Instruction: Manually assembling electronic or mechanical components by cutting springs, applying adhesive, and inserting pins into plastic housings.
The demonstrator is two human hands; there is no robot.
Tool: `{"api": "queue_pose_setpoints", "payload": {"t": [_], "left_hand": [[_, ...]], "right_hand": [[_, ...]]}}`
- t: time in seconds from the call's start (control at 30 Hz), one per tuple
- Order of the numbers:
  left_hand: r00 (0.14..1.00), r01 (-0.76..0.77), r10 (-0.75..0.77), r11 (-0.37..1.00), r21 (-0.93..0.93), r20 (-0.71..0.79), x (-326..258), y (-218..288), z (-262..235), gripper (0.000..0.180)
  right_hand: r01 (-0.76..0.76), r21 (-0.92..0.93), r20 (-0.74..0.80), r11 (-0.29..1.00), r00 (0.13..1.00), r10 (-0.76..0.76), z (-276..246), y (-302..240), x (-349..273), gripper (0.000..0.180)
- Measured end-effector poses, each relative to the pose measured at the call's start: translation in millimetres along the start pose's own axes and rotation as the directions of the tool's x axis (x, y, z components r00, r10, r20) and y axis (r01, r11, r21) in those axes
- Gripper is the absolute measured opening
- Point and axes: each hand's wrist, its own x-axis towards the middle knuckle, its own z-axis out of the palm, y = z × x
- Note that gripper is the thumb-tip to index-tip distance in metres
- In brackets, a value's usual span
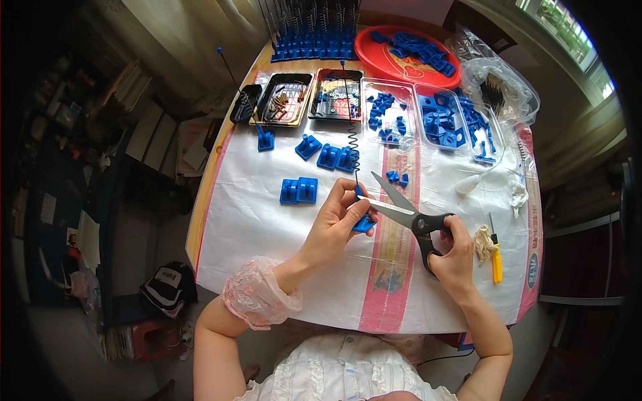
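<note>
Around the middle of the table (267, 234), the left hand (341, 212) is clamped on a blue plastic base (363, 224) bearing a coiled wire (352, 137); the right hand (453, 257) grips black-handled scissors (421, 224), blades parted. The base looks light and stiff, the wire springy, so the base suits gripping.

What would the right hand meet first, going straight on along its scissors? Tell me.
Probably the blue piece in the left hand, beside the lower scissor blade; whether they touch is unclear.

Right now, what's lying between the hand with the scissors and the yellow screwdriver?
In the head view, a crumpled cream-coloured thing lies between the right hand and the yellow screwdriver. I can't tell what it is.
</note>
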Motion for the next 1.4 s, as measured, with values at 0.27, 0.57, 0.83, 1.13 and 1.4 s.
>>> {"api": "queue_pose_setpoints", "payload": {"t": [0.27,0.57,0.83,1.13,1.4], "left_hand": [[0.999,0.027,-0.028,0.999,-0.041,-0.03,-2.2,4.8,5.2,0.017],[0.998,0.022,-0.025,0.999,-0.045,-0.051,-0.5,6.4,2.6,0.012],[0.996,0.076,-0.082,0.986,-0.146,-0.039,0.2,8.2,1.1,0.013],[0.993,0.08,-0.088,0.991,-0.103,-0.077,0.3,9.1,-0.2,0.021],[0.984,0.116,-0.11,0.993,0.035,-0.141,1.5,13.4,4.6,0.021]], "right_hand": [[-0.06,0.029,0.005,0.998,0.998,0.06,-1.2,-3.0,-1.2,0.039],[-0.058,0.039,-0.004,0.998,0.998,0.058,-1.3,2.5,-2.8,0.041],[-0.049,0.021,0.001,0.999,0.999,0.049,-2.0,4.8,-1.2,0.041],[-0.059,0.028,-0.008,0.998,0.998,0.059,-2.6,4.3,-0.6,0.041],[-0.053,0.018,-0.009,0.998,0.999,0.053,-3.5,6.1,-0.3,0.042]]}}
